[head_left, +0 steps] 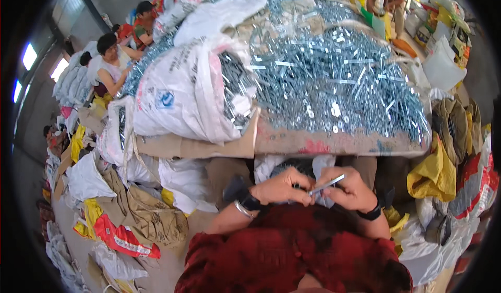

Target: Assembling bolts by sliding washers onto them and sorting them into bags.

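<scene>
We hold a bolt [326,184] between both hands, low in the view and close against our red shirt [292,251]. Our right hand [350,189] is closed on it, fingers pinched around the shaft so that it slants up to the right, its bright end poking clear above the knuckles. Our left hand [284,186] is curled shut at the bolt's lower end; it seems to pinch a small part there, but the fingers hide it and we cannot tell what. The hands meet just under the near edge of the table [334,144], a worn board with red and blue paint smears, so there is only a narrow gap between that edge and our chest. On the table lies a broad heap of bolts [339,79], spilling right up to the edge. To its left a white sack [182,94] gapes open, full of more, and overhangs the board's corner. Bags and yellow and brown sacks crowd the floor [162,272] on both sides. Other people [112,58] sit at the far left, well apart from us.
</scene>
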Action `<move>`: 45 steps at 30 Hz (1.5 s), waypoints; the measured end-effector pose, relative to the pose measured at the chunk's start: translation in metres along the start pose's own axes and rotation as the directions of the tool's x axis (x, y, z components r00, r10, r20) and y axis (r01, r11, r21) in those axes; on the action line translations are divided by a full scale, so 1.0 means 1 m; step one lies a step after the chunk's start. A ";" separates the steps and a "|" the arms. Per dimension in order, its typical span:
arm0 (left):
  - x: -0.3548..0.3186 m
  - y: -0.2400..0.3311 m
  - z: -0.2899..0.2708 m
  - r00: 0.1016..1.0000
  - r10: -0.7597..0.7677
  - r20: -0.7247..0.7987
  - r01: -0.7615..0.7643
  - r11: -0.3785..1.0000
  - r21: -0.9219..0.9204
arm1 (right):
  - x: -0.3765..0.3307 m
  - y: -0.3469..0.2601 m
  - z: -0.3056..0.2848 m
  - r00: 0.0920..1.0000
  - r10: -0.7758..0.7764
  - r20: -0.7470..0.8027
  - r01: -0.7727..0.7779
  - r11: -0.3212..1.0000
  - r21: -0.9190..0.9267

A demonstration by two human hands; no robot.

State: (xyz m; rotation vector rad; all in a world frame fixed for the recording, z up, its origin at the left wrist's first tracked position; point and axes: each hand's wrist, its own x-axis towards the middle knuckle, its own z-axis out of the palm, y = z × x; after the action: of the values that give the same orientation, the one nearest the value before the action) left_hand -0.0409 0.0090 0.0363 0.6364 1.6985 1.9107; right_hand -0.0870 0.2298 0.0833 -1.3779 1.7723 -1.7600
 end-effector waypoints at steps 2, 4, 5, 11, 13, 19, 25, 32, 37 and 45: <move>0.001 -0.006 -0.004 0.999 0.020 -0.034 -0.018 0.998 0.052 | 0.001 -0.003 -0.006 0.997 0.072 0.041 -0.056 0.951 -0.303; 0.004 -0.009 -0.006 0.998 0.045 -0.033 -0.044 0.998 0.038 | 0.000 0.006 -0.004 0.999 0.036 0.013 -0.033 0.978 -0.204; 0.002 -0.004 -0.005 0.998 0.052 -0.025 -0.052 0.999 0.005 | 0.002 0.003 -0.005 0.998 0.015 0.065 -0.008 0.995 -0.096; 0.009 -0.008 -0.009 0.991 0.129 0.033 -0.128 0.991 -0.027 | 0.000 0.014 -0.009 0.995 0.056 0.079 -0.042 0.985 -0.166; 0.007 -0.013 -0.010 0.990 0.138 0.021 -0.140 0.987 0.076 | -0.002 0.014 -0.007 0.998 0.023 0.066 -0.015 0.993 -0.120; -0.008 -0.044 -0.023 0.834 0.207 -0.511 0.141 0.816 0.561 | -0.009 0.071 -0.011 0.967 0.249 -0.048 -0.238 0.824 -0.514; -0.012 -0.046 -0.029 0.739 -0.260 -0.622 -0.090 0.876 -0.473 | 0.030 0.115 -0.095 0.678 -0.007 -0.735 -0.495 0.735 -0.463; -0.008 -0.055 -0.027 0.744 -0.301 -0.596 -0.224 0.729 -0.647 | 0.058 0.148 -0.154 0.877 -0.178 -0.446 -0.450 0.019 -0.893; -0.006 -0.049 -0.023 0.778 -0.356 -0.517 -0.101 0.742 -0.663 | 0.065 0.124 -0.153 0.832 -0.504 -0.232 -0.246 0.039 -0.968; 0.001 -0.044 -0.023 0.857 -0.173 -0.485 -0.239 0.701 -0.671 | 0.011 0.058 -0.055 0.769 -0.194 -0.609 -0.341 0.681 -0.648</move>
State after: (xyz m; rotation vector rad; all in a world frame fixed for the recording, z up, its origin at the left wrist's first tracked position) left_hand -0.0539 -0.0031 -0.0102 -0.1908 0.9943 2.6923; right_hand -0.1584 0.2432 0.0481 -0.8739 3.1427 -1.6206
